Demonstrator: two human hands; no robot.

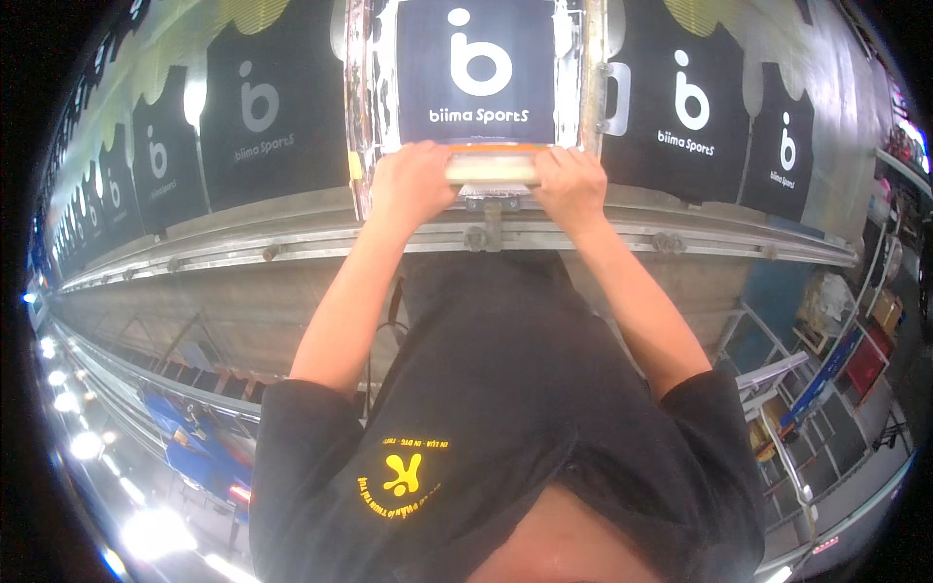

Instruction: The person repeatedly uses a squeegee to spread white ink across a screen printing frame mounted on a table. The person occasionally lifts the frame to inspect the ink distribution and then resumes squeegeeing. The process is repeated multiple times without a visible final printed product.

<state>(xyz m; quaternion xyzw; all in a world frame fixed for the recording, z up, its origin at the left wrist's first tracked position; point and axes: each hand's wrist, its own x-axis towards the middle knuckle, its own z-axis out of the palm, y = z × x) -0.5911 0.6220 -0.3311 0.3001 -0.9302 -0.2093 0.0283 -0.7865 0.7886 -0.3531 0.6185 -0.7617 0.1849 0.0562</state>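
Both hands are wrapped over the ends of a squeegee [493,171] with a pale wooden handle and an orange strip along its far edge. My left hand [416,185] grips its left end, and my right hand [571,188] its right end. The squeegee lies crosswise at the near end of a printing screen frame [358,107], whose side rails are smeared with white. Beyond it, inside the frame, a black fabric panel [428,58] shows a white logo and lettering. My fingertips curl over the far side, partly hidden.
Black garment pieces [231,107] with the same white print line the long table to the left. More printed black pieces [686,107] lie to the right. A metal rail [622,233] runs along the table's near edge, close to my body. Metal racks [777,379] stand at the right.
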